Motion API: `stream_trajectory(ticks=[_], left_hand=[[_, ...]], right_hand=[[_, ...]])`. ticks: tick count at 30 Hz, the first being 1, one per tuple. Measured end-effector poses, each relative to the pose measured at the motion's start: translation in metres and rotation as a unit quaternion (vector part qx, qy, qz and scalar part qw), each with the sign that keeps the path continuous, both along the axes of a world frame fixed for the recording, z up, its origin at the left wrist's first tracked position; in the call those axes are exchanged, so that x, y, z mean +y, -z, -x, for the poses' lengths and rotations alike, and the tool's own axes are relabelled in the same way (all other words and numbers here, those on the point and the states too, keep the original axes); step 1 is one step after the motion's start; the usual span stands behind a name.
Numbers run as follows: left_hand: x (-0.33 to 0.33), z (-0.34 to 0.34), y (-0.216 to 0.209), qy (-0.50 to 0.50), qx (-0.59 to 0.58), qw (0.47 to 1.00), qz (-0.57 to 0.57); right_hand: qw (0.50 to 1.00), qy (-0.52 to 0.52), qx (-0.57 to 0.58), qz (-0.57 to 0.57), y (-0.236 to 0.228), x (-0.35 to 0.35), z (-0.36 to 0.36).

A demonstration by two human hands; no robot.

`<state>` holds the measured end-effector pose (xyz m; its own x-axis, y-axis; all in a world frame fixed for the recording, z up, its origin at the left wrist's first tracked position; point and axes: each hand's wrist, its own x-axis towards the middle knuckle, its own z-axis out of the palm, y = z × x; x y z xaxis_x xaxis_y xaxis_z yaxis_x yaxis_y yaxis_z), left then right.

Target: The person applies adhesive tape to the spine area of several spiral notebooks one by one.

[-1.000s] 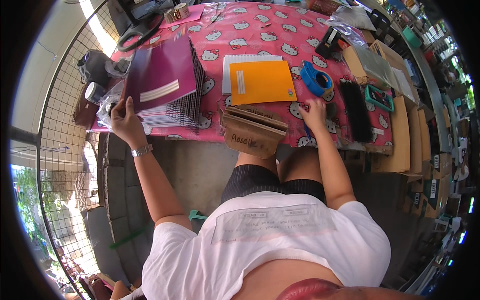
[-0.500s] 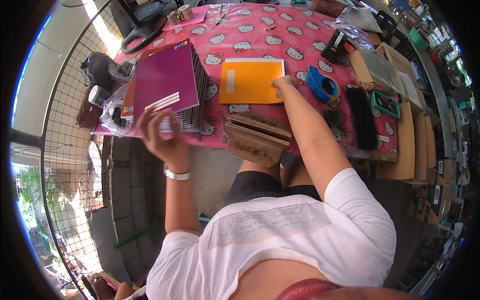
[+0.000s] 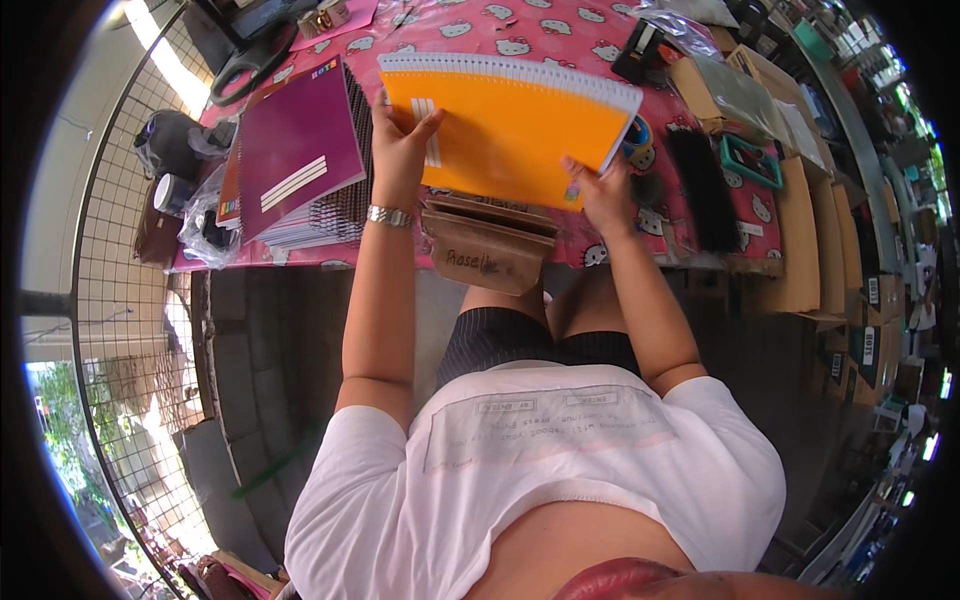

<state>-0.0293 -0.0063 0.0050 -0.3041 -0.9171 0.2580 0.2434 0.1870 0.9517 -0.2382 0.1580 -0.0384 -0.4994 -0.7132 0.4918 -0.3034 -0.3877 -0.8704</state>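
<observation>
A yellow-orange notebook (image 3: 500, 130) with a white spiral binding along its far edge is lifted above the table. My left hand (image 3: 402, 150) grips its left side, thumb on the cover and fingers behind. At the near right corner my right hand (image 3: 603, 195) holds it the same way. To the left of my left hand lies a stack of spiral notebooks, topped by a purple notebook (image 3: 305, 145). A folded brown cardboard piece (image 3: 488, 240) with handwriting sits at the table's near edge, below the lifted notebook.
A pink patterned cloth (image 3: 400, 262) covers the table. On the right are a blue tape roll (image 3: 638, 140), a bundle of black bristles or wires (image 3: 703, 190), a green tray (image 3: 750, 160) and cardboard boxes (image 3: 810, 235). A white cup (image 3: 173, 193) and plastic bag (image 3: 210, 225) stand left.
The yellow-orange notebook has come up off the table toward me. My left hand has moved right from beside the purple notebook and taken hold of its left side.
</observation>
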Motion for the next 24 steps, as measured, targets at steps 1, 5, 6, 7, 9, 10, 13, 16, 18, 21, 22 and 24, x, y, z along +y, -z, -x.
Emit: stream_trajectory(ticks=[1, 5, 6, 7, 9, 10, 13, 16, 18, 21, 22, 24], left_hand=[[-0.003, -0.006, -0.001, 0.030, -0.036, 0.999, 0.014], [0.022, -0.020, 0.005, 0.044, 0.005, 0.999, 0.027], [0.027, -0.026, 0.012, 0.022, -0.025, 0.999, 0.034], [0.031, -0.034, 0.021, -0.002, -0.055, 0.998, 0.041], [0.035, -0.043, 0.040, 0.031, -0.028, 0.999, 0.016], [0.042, -0.047, 0.046, 0.033, -0.028, 0.999, -0.002], [0.049, -0.056, 0.080, 0.036, -0.015, 0.999, -0.036], [0.053, -0.046, 0.086, 0.055, -0.011, 0.997, -0.060], [0.050, -0.048, 0.096, 0.072, -0.012, 0.994, -0.078], [0.054, -0.063, 0.145, -0.070, 0.001, 0.996, -0.046], [0.066, -0.059, 0.144, -0.173, -0.090, 0.980, 0.050], [0.115, -0.018, 0.072, -0.260, -0.252, 0.862, 0.355]], right_hand=[[0.999, -0.016, -0.048, -0.012, 0.007, 0.008, -0.004], [0.990, -0.060, -0.112, -0.059, 0.025, 0.033, -0.022], [0.991, -0.065, -0.110, -0.049, 0.027, 0.036, -0.030], [0.991, -0.072, -0.108, -0.039, 0.028, 0.037, -0.036], [0.992, -0.073, -0.092, -0.044, 0.039, 0.039, -0.035], [0.996, -0.061, -0.068, -0.020, 0.039, 0.040, -0.036], [0.994, -0.034, -0.095, -0.034, 0.038, 0.045, -0.052], [0.999, 0.006, -0.028, -0.044, 0.059, 0.040, -0.050], [0.993, 0.005, -0.085, -0.082, 0.066, 0.042, -0.049], [0.988, -0.036, -0.123, -0.083, 0.069, 0.035, -0.062], [0.988, -0.037, -0.125, -0.079, 0.073, 0.038, -0.057], [0.984, -0.020, -0.155, -0.087, 0.081, 0.046, -0.042]])
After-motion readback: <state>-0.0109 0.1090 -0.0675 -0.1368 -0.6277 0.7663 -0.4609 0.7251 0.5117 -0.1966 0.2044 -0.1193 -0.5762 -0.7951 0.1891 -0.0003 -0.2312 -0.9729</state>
